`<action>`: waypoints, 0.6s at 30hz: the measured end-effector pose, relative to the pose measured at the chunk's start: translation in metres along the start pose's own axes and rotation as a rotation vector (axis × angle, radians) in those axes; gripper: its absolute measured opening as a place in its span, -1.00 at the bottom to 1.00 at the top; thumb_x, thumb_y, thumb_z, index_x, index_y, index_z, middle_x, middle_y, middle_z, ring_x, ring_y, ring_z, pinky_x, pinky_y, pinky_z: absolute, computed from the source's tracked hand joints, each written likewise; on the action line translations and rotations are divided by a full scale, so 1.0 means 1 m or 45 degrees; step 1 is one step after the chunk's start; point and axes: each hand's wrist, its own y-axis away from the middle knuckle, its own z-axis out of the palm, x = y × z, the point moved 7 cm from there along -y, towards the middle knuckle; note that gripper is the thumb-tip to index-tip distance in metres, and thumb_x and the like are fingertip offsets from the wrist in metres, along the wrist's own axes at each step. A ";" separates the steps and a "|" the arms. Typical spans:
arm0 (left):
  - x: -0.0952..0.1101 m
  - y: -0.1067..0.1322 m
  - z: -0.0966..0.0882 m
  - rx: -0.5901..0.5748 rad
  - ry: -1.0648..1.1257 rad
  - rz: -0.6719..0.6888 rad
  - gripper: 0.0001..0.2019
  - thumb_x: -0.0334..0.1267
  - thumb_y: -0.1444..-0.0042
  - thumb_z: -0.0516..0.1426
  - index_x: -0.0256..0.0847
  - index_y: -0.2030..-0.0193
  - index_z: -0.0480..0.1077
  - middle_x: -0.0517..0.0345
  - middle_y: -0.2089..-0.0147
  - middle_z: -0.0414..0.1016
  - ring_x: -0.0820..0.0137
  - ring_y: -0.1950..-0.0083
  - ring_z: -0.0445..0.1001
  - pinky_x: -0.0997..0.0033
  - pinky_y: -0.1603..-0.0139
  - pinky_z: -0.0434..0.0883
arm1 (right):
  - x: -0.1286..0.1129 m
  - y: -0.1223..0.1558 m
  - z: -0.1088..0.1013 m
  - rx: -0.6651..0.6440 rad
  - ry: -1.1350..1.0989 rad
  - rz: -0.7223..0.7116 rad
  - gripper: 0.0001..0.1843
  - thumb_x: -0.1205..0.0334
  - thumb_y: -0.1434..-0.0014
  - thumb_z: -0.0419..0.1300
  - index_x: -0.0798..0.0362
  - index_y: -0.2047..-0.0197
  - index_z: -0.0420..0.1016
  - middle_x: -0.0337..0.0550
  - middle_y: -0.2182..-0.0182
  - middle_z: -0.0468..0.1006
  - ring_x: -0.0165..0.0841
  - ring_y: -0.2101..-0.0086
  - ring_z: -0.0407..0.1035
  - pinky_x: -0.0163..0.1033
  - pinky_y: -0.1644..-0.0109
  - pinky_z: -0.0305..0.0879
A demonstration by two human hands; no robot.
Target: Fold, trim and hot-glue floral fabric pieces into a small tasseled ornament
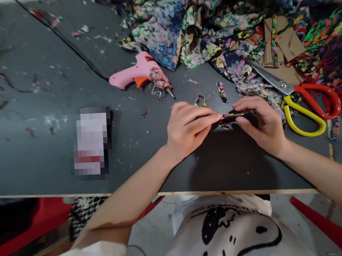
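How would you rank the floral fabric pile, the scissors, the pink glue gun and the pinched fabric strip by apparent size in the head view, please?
1. floral fabric pile
2. scissors
3. pink glue gun, only slightly shorter than the scissors
4. fabric strip, partly hidden

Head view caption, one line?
Left hand and right hand pinch a narrow floral fabric strip near a pink glue gun and red-yellow scissors.

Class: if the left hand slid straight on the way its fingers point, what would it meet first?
The left hand points rightward along the floral fabric strip it pinches, so it would probably bump the right hand first, which holds the strip's other end.
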 end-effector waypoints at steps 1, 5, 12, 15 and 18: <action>-0.001 0.000 0.002 -0.029 -0.007 -0.010 -0.81 -0.39 -0.16 0.14 -0.01 0.14 0.45 0.24 0.23 0.62 0.46 0.28 0.55 0.34 0.16 0.35 | -0.002 0.000 -0.001 0.018 0.016 -0.025 -0.76 0.42 -0.12 0.18 -0.01 0.13 0.39 -0.12 0.20 0.53 -0.30 0.11 0.41 -0.12 -0.02 0.32; -0.003 0.001 0.007 -0.110 0.016 -0.070 -0.83 -0.38 -0.19 0.09 -0.03 0.16 0.43 0.24 0.18 0.63 0.44 0.23 0.57 0.30 0.10 0.36 | -0.008 0.001 0.000 0.042 0.091 -0.088 -0.76 0.49 -0.11 0.12 -0.03 0.20 0.39 -0.17 0.27 0.54 -0.34 0.19 0.44 -0.17 0.06 0.36; -0.003 0.003 0.006 -0.042 0.041 -0.033 -0.85 -0.42 -0.15 0.12 -0.04 0.23 0.39 0.22 0.09 0.60 0.44 0.15 0.56 0.28 -0.02 0.40 | -0.008 0.000 -0.002 0.078 0.178 -0.084 -0.79 0.52 -0.09 0.10 0.00 0.31 0.39 -0.17 0.33 0.54 -0.34 0.23 0.45 -0.16 0.10 0.37; -0.003 0.004 0.002 0.039 0.039 -0.013 -0.82 -0.43 -0.11 0.15 -0.02 0.22 0.42 0.18 0.03 0.56 0.43 0.11 0.53 0.27 -0.05 0.39 | -0.008 -0.001 -0.002 0.077 0.205 -0.073 -0.80 0.50 -0.10 0.09 -0.01 0.31 0.39 -0.17 0.32 0.54 -0.32 0.23 0.45 -0.14 0.11 0.37; -0.004 0.003 0.004 -0.014 0.002 -0.038 -0.82 -0.33 -0.13 0.16 0.04 0.16 0.44 0.16 0.00 0.52 0.39 0.06 0.50 0.22 -0.06 0.39 | -0.008 -0.001 -0.001 0.051 0.222 -0.062 -0.80 0.49 -0.11 0.07 -0.01 0.32 0.38 -0.17 0.33 0.54 -0.32 0.23 0.44 -0.14 0.13 0.36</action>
